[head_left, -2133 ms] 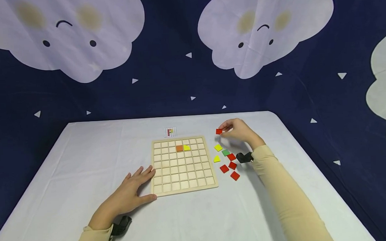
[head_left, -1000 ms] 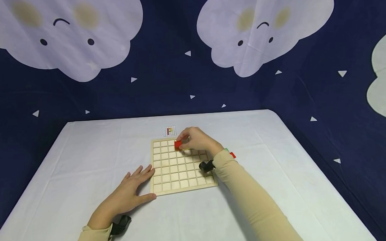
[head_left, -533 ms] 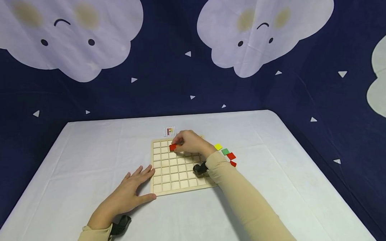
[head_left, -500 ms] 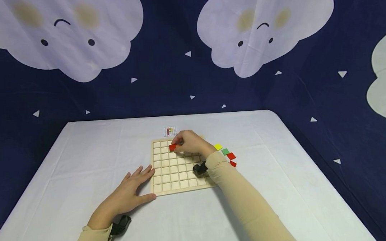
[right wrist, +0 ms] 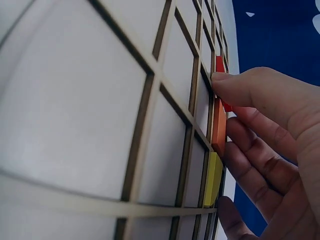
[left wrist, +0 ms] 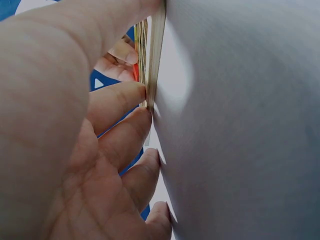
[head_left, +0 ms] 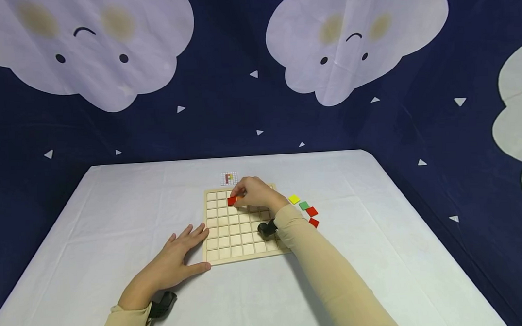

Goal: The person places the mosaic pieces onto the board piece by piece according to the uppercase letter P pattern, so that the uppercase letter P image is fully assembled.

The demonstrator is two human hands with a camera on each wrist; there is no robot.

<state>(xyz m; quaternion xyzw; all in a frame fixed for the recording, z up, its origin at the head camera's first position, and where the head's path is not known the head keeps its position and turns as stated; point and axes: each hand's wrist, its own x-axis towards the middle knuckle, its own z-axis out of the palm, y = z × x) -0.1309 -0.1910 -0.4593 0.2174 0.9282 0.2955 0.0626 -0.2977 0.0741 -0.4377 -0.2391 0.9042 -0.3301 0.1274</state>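
Observation:
My right hand (head_left: 255,192) pinches a red square tile (head_left: 231,201) between thumb and fingers. The tile is at a cell in the second row from the back of a wooden grid board (head_left: 235,240); whether it is fully seated I cannot tell. Beside it in the right wrist view, an orange tile (right wrist: 218,127) and a yellow piece (right wrist: 212,177) sit in neighbouring cells. Fingers spread, my left hand (head_left: 171,264) touches the board's left edge with thumb and fingertips. The left wrist view shows those fingertips against the board's side (left wrist: 156,55).
Right of the board lie loose pieces: a yellow tile (head_left: 294,199), a green tile (head_left: 304,206) and red tiles (head_left: 311,212); the right sleeve hides others. Behind the board is a small printed grid card (head_left: 229,178). A white cloth (head_left: 127,203) covers the table.
From right of the board, my right hand has carried the red tile left to the board, past the orange tile, then lowered it slightly. My left hand has stayed at the board's edge.

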